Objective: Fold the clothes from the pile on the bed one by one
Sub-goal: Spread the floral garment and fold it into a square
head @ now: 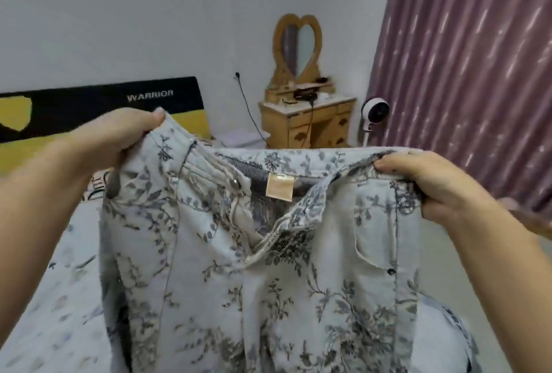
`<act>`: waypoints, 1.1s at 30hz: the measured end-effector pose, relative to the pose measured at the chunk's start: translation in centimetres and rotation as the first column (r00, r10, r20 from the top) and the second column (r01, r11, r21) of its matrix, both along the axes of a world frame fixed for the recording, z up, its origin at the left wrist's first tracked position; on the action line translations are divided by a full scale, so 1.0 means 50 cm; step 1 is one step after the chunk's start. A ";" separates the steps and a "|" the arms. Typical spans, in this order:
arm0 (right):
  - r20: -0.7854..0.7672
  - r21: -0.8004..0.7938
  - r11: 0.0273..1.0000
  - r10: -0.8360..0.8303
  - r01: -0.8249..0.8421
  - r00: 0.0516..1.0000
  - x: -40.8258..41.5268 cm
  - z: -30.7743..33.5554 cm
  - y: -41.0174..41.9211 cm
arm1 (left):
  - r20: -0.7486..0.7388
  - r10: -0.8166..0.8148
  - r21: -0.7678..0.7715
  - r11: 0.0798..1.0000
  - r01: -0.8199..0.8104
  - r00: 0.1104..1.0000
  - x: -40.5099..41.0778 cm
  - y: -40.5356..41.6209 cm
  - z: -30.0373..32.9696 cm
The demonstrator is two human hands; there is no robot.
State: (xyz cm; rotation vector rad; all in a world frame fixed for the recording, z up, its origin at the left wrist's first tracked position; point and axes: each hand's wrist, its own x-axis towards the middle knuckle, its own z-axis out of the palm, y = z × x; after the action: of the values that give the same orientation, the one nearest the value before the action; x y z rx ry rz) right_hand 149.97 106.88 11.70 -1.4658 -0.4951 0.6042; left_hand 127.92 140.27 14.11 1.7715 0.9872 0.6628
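A black and yellow headboard panel [98,109] against the wall reads "WARRIOR" in white capitals. The tan sewn-in label [280,186] inside the waistband shows no writing that can be read. The pale floral-print denim trousers [257,268] hang unzipped above the patterned grey bed [56,307]. The left hand [110,136] and right hand [430,184] each pinch a waistband corner, fingers [388,165] curled over the fabric.

White walls, wooden dressing table [310,121] (heart-shaped mirror [297,47]), mauve curtain [466,73].
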 end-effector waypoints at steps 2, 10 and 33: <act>-0.059 -0.090 0.995 -0.047 0.042 0.997 0.023 -0.083 0.009 | -0.058 -0.084 -0.087 0.993 0.079 0.995 0.029 -0.019 -0.075; -0.256 -0.326 0.942 -0.172 0.082 0.951 0.150 -0.338 0.025 | -0.322 -0.139 -0.058 0.990 0.127 0.936 0.182 0.018 -0.320; -0.061 -0.511 0.791 -0.423 0.336 0.904 0.613 -0.829 0.048 | -0.483 -0.035 0.278 0.941 0.191 0.875 0.847 0.050 -0.819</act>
State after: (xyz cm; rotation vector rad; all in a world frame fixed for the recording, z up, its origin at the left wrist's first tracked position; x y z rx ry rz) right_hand 180.63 109.30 -29.77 -1.9116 0.1187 0.5433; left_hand 170.28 142.76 -26.85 2.3319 1.1291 0.3234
